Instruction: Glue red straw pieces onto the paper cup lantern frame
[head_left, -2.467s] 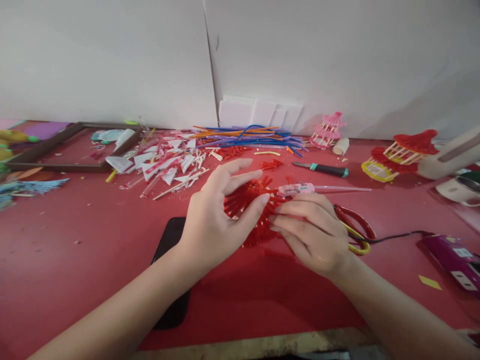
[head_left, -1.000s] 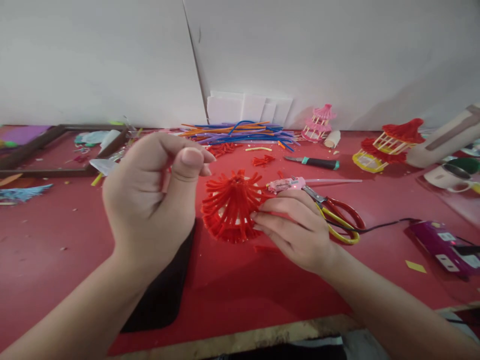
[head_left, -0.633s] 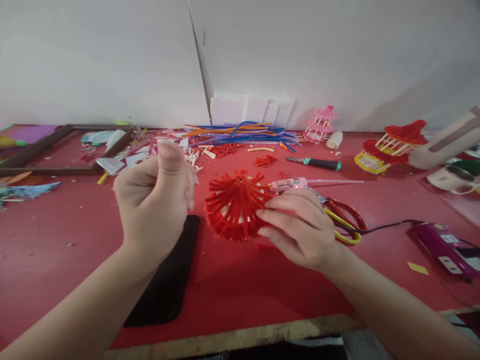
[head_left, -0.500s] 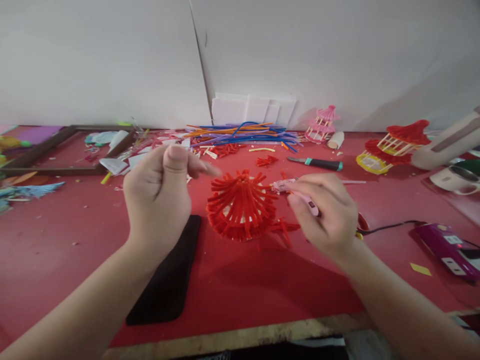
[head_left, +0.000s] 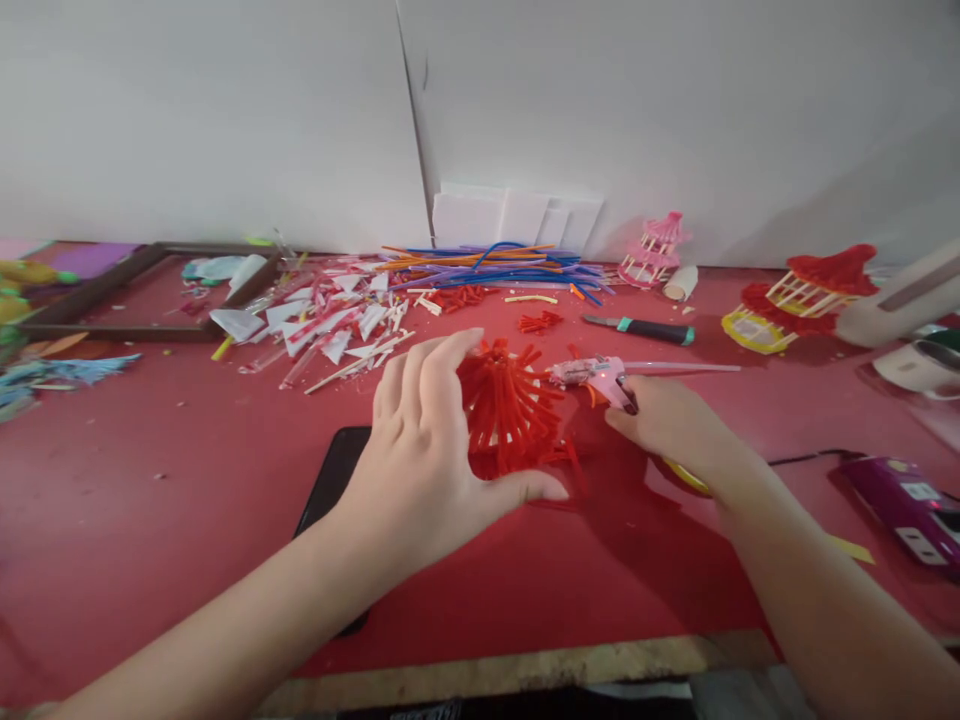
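A red pipe-cleaner model (head_left: pixel 510 410), shaped like a tiered roof with drooping strands, sits on the red table in front of me. My left hand (head_left: pixel 427 440) curves around its left and near sides, fingers and thumb spread apart; whether the fingertips touch it I cannot tell. On the right, my right hand (head_left: pixel 667 425) is closed around the handle of a pink hot glue gun (head_left: pixel 600 375). The gun's nozzle points left toward the model, and a clear glue stick (head_left: pixel 682 367) sticks out behind it. Short red pipe-cleaner pieces (head_left: pixel 574 460) lie beside the model.
A utility knife (head_left: pixel 641 329) lies beyond the glue gun. Pipe cleaners (head_left: pixel 495 268) and scraps (head_left: pixel 330 320) spread along the back. A pink model (head_left: pixel 652 250), a red-yellow model (head_left: pixel 795 295), a mug (head_left: pixel 919 370) and a purple power strip (head_left: pixel 900 510) stand right. A black phone (head_left: pixel 330 470) lies under my left arm.
My left hand has come down and to the right, opening from a pinched pose to reach around the red model. My right hand has shifted slightly right with the glue gun, now seen more fully.
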